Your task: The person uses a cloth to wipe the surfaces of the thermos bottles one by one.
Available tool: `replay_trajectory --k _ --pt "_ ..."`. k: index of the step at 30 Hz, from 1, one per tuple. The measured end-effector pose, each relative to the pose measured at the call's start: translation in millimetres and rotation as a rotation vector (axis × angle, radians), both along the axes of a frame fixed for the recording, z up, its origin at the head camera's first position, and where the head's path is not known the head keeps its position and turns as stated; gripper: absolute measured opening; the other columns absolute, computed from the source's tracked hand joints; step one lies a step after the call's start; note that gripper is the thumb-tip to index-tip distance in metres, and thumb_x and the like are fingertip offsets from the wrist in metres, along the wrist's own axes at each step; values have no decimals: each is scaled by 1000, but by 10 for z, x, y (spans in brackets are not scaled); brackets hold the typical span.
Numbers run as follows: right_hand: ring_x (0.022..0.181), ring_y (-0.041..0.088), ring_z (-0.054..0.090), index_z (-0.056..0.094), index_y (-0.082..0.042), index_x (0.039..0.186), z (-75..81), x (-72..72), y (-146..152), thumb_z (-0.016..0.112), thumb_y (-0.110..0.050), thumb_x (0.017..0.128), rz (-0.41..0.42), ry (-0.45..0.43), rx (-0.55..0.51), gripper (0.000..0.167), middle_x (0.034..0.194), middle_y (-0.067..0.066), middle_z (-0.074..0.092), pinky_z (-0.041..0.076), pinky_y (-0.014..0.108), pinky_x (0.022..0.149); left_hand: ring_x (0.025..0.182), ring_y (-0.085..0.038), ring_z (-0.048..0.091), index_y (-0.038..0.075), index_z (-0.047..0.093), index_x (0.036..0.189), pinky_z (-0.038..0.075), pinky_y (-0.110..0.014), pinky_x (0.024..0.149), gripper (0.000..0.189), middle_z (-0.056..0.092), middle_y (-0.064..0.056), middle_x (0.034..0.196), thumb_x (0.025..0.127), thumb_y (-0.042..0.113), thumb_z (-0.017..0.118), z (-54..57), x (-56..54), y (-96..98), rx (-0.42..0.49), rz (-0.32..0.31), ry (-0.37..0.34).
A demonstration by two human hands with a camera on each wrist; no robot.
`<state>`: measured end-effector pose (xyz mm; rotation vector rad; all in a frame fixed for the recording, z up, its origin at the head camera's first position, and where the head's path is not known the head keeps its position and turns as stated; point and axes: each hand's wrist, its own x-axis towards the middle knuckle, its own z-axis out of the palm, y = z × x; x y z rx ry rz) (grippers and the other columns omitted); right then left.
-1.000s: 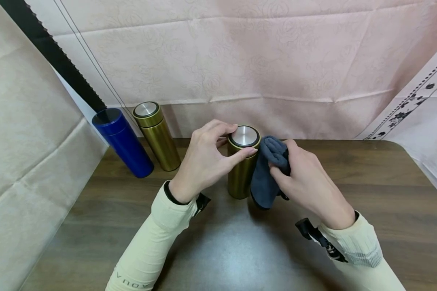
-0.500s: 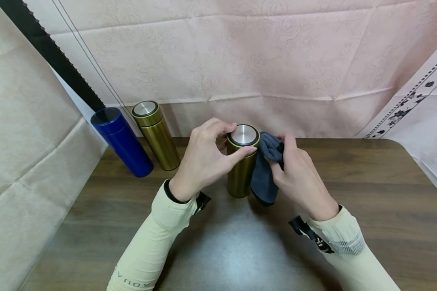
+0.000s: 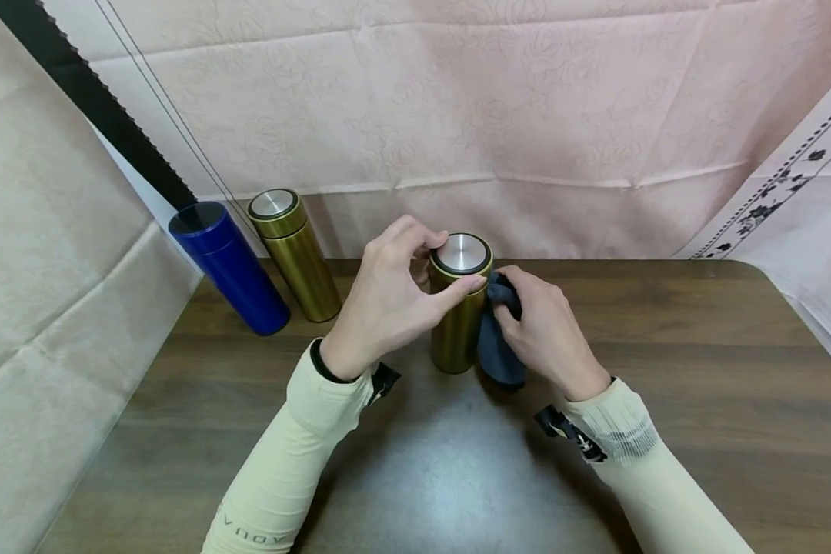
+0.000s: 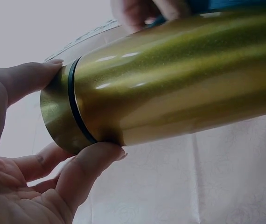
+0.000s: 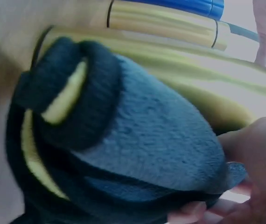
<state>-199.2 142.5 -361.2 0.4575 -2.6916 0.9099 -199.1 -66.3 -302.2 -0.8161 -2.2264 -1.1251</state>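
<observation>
Fingers of left hand (image 3: 388, 300) pinch gold flask (image 3: 457, 323); right hand (image 3: 540, 335) clutches cloth (image 3: 495, 354) against it.

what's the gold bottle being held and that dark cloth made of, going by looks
The gold bottle looks like metal with a glossy, faintly sparkly gold coat: sharp highlights run along its body in the left wrist view. Its lid top looks like brushed bare steel. The dark cloth looks like soft blue-grey microfibre or fleece, going by its fuzzy nap; the exact fibre is unclear.

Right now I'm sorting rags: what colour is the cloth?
Dark blue-grey cloth, clearest in the head view.
</observation>
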Motion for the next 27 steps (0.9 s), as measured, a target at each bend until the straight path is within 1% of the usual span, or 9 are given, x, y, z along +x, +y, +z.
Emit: replay_trajectory --k 5,8,12,15,17,21,22,25,27 --pt "92 29 58 59 -2 135 -77 -63 5 59 -13 98 57 -123 85 38 115 16 63 51 44 80 74 -17 55 1 67 98 49 -25 64 41 65 -7 97 78 29 90 0 -9 0 5 -8 8" --pt "91 28 57 59 1 133 -118 -78 9 59 -16 98 80 -186 141 39 113 17 60 50 43 80 75 -17 55 1 67 98 49 -25 65 41 65 -8 99 78 29 89 -6 -11 3 2 -7 2" --pt "87 25 55 59 -1 127 -161 -76 15 61 -16 94 130 -282 179 36 110 16 56 49 38 76 76 -16 56 2 67 99 50 -25 66 41 66 -8 103 79 30 89 -11 -5 3 -4 -4 -17" --pt "89 24 54 57 -5 127 -180 -82 24 65 -14 92 177 -343 192 37 112 13 56 46 35 75 77 -16 57 3 67 99 51 -26 66 41 67 -8 105 79 31 88 -8 0 -2 -6 -3 -30" --pt "91 25 54 55 -7 130 -178 -89 34 66 -12 92 197 -381 196 41 113 12 58 46 35 75 77 -16 57 3 66 99 51 -26 67 40 67 -8 105 79 30 88 -10 -2 -5 -4 -5 -37" --pt "88 24 58 48 -8 135 -133 -86 70 69 -13 91 165 -457 153 49 108 13 64 49 34 73 78 -15 58 3 67 99 52 -27 68 40 67 -7 105 79 30 89 -12 -6 -8 4 -15 -45" --pt "90 24 60 46 -8 138 -112 -81 84 70 -14 91 146 -470 135 53 112 14 65 50 34 75 79 -15 58 3 67 100 52 -27 68 40 67 -7 104 78 29 89 -13 -6 -8 6 -16 -46" --pt "92 24 63 42 -8 138 -23 -64 135 72 -18 91 98 -464 98 57 120 18 66 53 36 76 78 -15 58 3 68 101 52 -26 68 41 67 -6 104 78 29 89 -14 -3 -11 8 -12 -47" --pt "94 24 66 44 -8 137 55 -47 172 71 -20 92 94 -443 70 54 125 18 67 55 37 77 78 -15 58 3 68 101 52 -26 68 41 67 -6 104 78 30 89 -15 -5 -12 6 -8 -47"
